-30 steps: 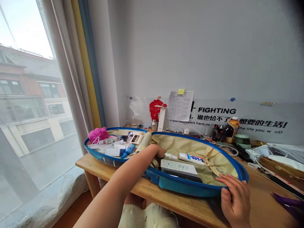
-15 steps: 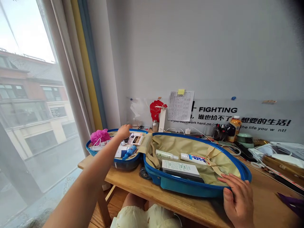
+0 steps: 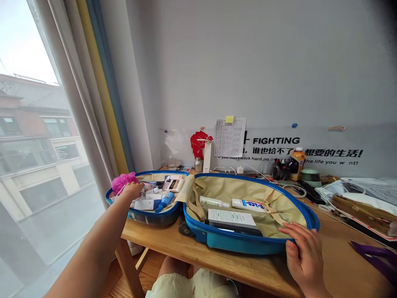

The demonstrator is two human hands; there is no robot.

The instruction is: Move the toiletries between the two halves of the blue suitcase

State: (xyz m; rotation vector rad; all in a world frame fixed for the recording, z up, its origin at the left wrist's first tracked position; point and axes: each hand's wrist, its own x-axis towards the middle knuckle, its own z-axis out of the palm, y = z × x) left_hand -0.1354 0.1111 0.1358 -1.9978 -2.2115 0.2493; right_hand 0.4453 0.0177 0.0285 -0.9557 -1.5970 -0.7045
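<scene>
A blue hard-shell suitcase (image 3: 238,244) lies open on the wooden table, its beige lining showing. My left hand (image 3: 132,191) is over the left half, among small packed items and right next to a pink shower puff (image 3: 124,182). Close by are a white box (image 3: 143,204), a blue tube (image 3: 165,202) and a makeup palette (image 3: 173,185). My right hand (image 3: 302,252) rests with spread fingers on the front blue rim. The right half holds a white bottle (image 3: 214,202), a toothpaste tube (image 3: 248,205) and a flat white box (image 3: 231,218).
The wooden table (image 3: 350,265) runs along the wall under a window. Behind the suitcase stand an orange-capped bottle (image 3: 297,164), a green container (image 3: 310,175) and cables. Papers and a plastic bag (image 3: 362,203) lie to the right, with a purple item (image 3: 372,256) near the table's front edge.
My left hand has moved from the far side of the left half down and left to the items beside the pink puff. My right hand stays on the rim.
</scene>
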